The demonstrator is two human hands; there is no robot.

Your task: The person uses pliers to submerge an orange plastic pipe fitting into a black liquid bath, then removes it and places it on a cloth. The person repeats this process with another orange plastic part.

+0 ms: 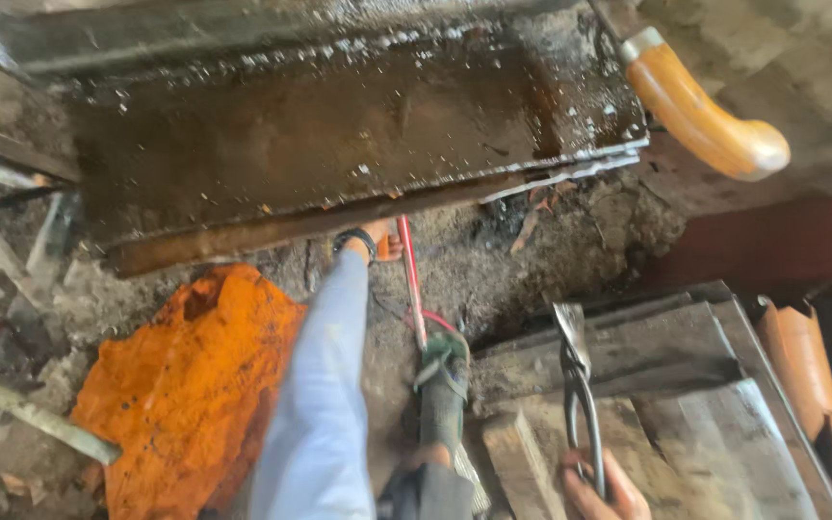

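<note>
At the far left a pale bar lay slanting on the gritty floor, and just beside it sat a crumpled orange cloth. Your left hand was stretched forward, watch on the wrist, right up at the lower edge of the big dark, wet sheet. Its fingers were tucked under that edge, so I could not tell whether they were gripping anything. As I judged it, the step in hand was feeling or steadying something beneath the sheet, which lay across the top of the view with its right corner jutting out. Just right of that hand a thin red rod ran back toward you. It ended at a green grinder lying on the floor between your arms. Your right hand was low in the view, well apart from the left and clamped on the handles of a pair of tongs. Their nose rested closed over a stack of grey plates. Any next move toward the sheet with the tongs would have called for lifting them over the grinder and rod, which stood in the way, and for minding the sheet's ragged edge. Further right an orange curved handle stuck out past the sheet's corner, and a brown leather piece leaned beside the plates.
</note>
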